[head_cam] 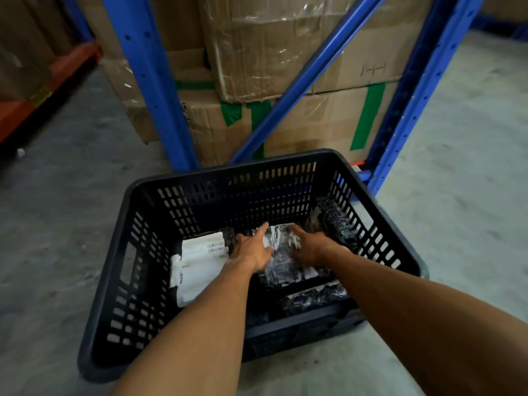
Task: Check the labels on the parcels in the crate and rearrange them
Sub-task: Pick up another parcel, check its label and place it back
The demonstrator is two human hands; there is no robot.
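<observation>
crate [380,224]: black slotted plastic, sits on the concrete floor [457,167], just near of the blue rack uprights [148,81]
left hand [251,251]: inside the crate, palm down on the left edge of the centre parcel [281,262], fingers [261,231] spread and pointing far, not closed on anything
right hand [310,247]: on the right side of the same parcel, fingers [295,231] curled over its far edge (grip or just resting, can't tell)
centre parcel: dark glossy wrap with white patches, lies flat on the crate bottom between both hands
white parcel [200,267]: left half of the crate, flat, label side up, barcode print [215,247] at its far end (text blurred, unreadable)
dark parcel, right [334,215]: stands on edge against the right wall, far corner
dark parcel, near [313,295]: lies along the near wall, just near of the centre parcel
cartons [300,52]: brown, stacked behind the uprights, green tape [368,115] on the lower ones
</observation>
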